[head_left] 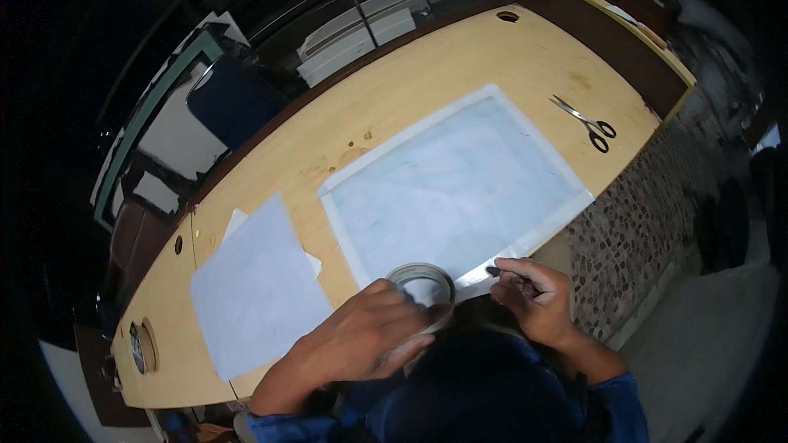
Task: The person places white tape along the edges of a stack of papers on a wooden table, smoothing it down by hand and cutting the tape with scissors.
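Observation:
My left hand (375, 332) is closed around a roll of clear adhesive tape (425, 283) at the near edge of a pale blue-white sheet (443, 178). A shiny strip of tape (483, 274) stretches from the roll to my right hand (532, 295). The fingers of my right hand pinch a small dark object (493, 271) beside the strip; what it is cannot be told. Paler bands run along the sheet's edges. Left of it lies another white sheet (258, 295), with corners of paper showing from beneath.
Black-handled scissors (588, 123) lie partly spread on the wooden table (406, 98) at the right. Another tape roll (144, 347) stands at the far left. A raised board (597, 31) borders the table's right end, with a knife-like tool on top. A dark chair (234, 101) stands beyond.

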